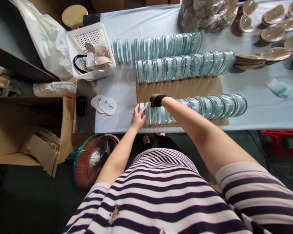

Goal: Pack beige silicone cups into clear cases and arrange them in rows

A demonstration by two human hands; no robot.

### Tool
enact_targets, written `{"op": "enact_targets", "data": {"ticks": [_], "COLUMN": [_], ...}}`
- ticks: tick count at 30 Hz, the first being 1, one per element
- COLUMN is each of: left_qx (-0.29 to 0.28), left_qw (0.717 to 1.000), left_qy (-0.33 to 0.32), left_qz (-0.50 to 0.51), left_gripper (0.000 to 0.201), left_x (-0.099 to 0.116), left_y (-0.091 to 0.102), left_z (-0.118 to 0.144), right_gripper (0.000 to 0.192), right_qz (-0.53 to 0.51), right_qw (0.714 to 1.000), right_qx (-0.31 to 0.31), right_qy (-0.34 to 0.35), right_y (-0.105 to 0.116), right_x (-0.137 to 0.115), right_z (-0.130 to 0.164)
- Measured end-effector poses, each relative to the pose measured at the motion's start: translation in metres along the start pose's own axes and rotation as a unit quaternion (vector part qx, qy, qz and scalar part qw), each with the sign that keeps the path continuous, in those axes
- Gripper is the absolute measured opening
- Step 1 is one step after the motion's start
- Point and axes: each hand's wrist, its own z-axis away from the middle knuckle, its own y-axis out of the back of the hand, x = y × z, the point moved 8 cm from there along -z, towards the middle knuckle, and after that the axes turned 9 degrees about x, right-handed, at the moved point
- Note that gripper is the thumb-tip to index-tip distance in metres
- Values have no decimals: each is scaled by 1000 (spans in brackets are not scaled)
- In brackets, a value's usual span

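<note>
A row of round, shiny clear-and-teal discs (pixel 211 107) stands on edge along the table's near side, partly on a brown cardboard sheet (pixel 180 87). At the row's left end my left hand (pixel 138 118) rests against the discs with its fingers spread. My right hand (pixel 158 100), in a black and grey glove, bends down onto the same row just to the right. Its fingers are curled, and what they hold is hidden. My right forearm covers the row's middle. Two more rows of similar discs, a middle one (pixel 185 66) and a back one (pixel 156 48), lie beyond.
Left of the rows are white oval cards (pixel 107 106) and a white basket (pixel 92 35) with beige pieces. Beige dishes (pixel 273 34), a plastic bag (pixel 208 14) and a small teal packet (pixel 280 88) lie to the right. A fan (pixel 92 159) and cardboard box (pixel 67 126) stand below left.
</note>
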Motion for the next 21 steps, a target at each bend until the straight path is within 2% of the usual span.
{"op": "enact_targets", "data": {"ticks": [3, 5, 7, 9, 12, 14, 16, 18, 21], "left_qx": [-15, -17, -15, -12, -11, -14, -16, -15, -11], "left_qw": [1000, 1000, 999, 999, 999, 999, 999, 999, 999], "left_qy": [8, 18, 28, 30, 26, 21, 18, 15, 11], "left_qz": [-5, -12, -15, -17, -25, -33, -38, -39, -30], "left_gripper": [54, 54, 53, 52, 51, 50, 49, 49, 49], "left_x": [-3, -4, -3, -2, 1, 2, 1, -1, -2], "left_y": [2, 4, 5, 5, 5, 5, 5, 5, 5], "left_z": [-2, -2, -1, -1, -1, -1, -1, -1, -1], "right_gripper": [30, 29, 30, 32, 35, 36, 36, 38, 39], "right_qz": [66, 58, 22, -18, -61, -81, -97, -117, -135], "right_qw": [991, 982, 975, 968, 966, 971, 976, 978, 980], "right_qx": [111, 177, 219, 243, 239, 207, 168, 143, 124], "right_qy": [36, 17, -21, -54, -79, -90, -95, -101, -76], "right_y": [10, 9, -6, -35, -95, -135, -165, -180, -176], "right_x": [-9, -12, -11, -10, -10, -9, -9, -13, -33], "right_z": [9, 26, 47, 67, 82, 81, 76, 71, 71]}}
